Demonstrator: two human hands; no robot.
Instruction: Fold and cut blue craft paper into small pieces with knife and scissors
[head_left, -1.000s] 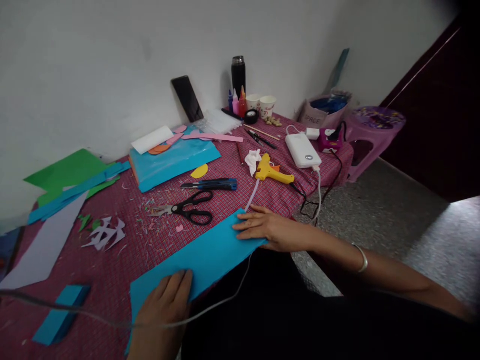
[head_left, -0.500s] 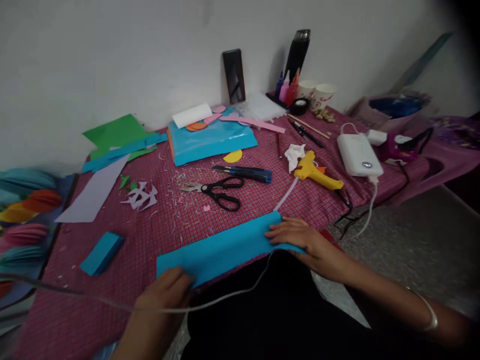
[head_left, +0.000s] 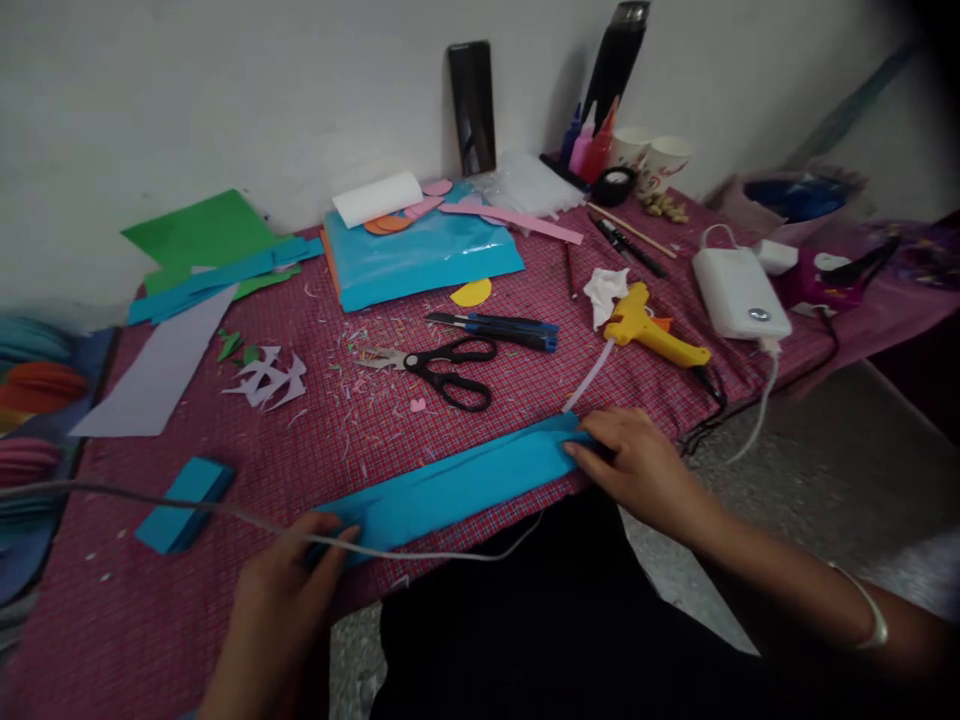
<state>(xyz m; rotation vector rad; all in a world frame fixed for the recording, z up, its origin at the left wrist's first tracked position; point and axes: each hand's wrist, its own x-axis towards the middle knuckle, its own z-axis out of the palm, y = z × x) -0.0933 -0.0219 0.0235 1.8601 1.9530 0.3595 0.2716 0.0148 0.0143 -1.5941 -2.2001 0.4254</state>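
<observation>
A long strip of blue paper (head_left: 457, 490) lies along the table's front edge, with a fold running lengthwise. My left hand (head_left: 289, 570) grips its left end between thumb and fingers. At the other end my right hand (head_left: 630, 455) pinches the strip, thumb on top. A thin white cable (head_left: 420, 553) hangs across the view over my left hand and the strip. Just beyond the paper are black-handled scissors (head_left: 442, 370) and a blue utility knife (head_left: 499, 330). A yellow glue gun (head_left: 649, 328) rests beyond my right hand.
A small blue paper box (head_left: 184, 505) sits at left, near white paper scraps (head_left: 270, 378). Blue sheets in plastic (head_left: 420, 260) lie at the back. A white power bank (head_left: 741, 293), paper cups (head_left: 664, 165) and a leaning phone (head_left: 472, 110) stand further off.
The blue paper has gone from a wide flat strip to a narrower, folded one. Both hands have shifted their hold at its ends. The view has tilted slightly.
</observation>
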